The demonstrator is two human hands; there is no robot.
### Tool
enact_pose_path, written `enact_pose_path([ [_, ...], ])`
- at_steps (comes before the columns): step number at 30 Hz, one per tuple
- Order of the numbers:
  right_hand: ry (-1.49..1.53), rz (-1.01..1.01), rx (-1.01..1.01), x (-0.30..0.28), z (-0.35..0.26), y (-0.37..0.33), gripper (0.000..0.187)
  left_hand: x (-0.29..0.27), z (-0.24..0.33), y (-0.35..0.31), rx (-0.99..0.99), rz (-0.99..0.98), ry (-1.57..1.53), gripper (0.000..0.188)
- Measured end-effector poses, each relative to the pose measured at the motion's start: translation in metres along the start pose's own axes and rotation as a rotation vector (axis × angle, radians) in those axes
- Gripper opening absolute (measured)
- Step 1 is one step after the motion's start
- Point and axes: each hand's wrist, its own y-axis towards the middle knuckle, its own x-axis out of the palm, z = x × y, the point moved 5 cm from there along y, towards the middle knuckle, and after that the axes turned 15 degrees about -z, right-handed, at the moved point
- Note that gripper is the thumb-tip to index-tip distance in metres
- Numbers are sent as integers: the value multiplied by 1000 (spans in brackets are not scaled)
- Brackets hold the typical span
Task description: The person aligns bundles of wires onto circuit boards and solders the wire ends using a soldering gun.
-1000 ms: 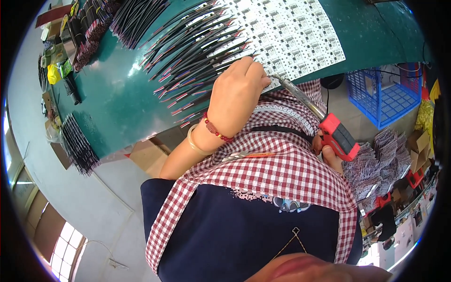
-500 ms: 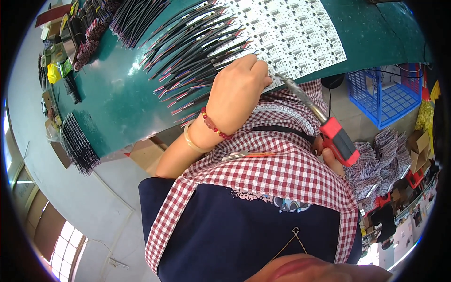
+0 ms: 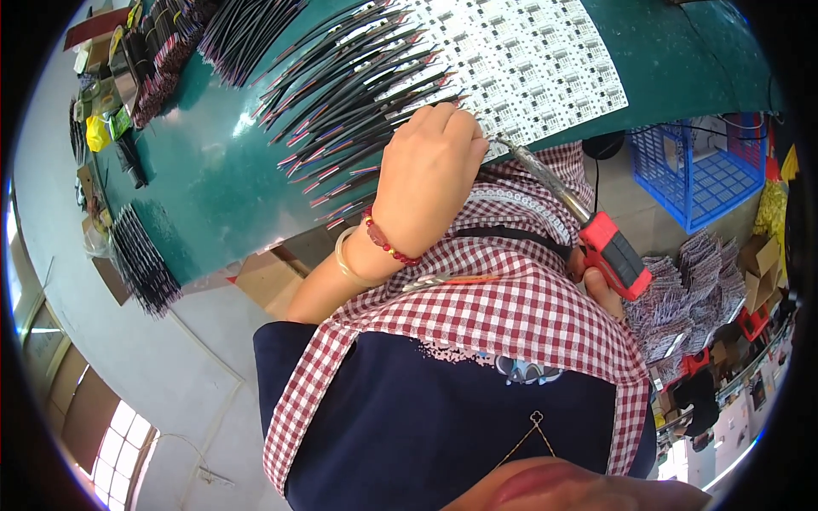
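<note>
My right hand is wrapped round the red and black handle of a soldering iron, partly hidden behind it. The iron's metal barrel slants up and left, its tip close to my left hand's fingertips at the near edge of a white circuit board panel. Closed over that same edge, my left hand shows its back; whatever its fingers pinch is hidden. Many black cables with coloured wire ends lie in a row, reaching from the panel's left side out over the green table.
The green table carries more bundles of black cables at the far left and another bundle at its left end. A blue plastic crate stands at the right, beyond which lie piles of cables and a cardboard box.
The iron's tip has shifted slightly left, toward my left fingertips. My left hand has moved a little and turned slightly, still closed near the panel's edge.
</note>
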Motion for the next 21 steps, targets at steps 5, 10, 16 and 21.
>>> enact_pose_path([
  [5, -108, -6, 15, -4, 16, -6, 32, 4, 0, 0, 27, 20, 71, 11],
  [10, -252, -8, -91, 4, -1, 3, 25, 8, 2, -1, 2, 27, 173, 13],
  [16, -322, 68, -213, -1, 9, -2, 21, 12, 3, 0, -7, 18, 215, 13],
  [21, 164, 78, -147, 13, -15, -2, 33, 6, 8, 0, 19, 32, 188, 12],
])
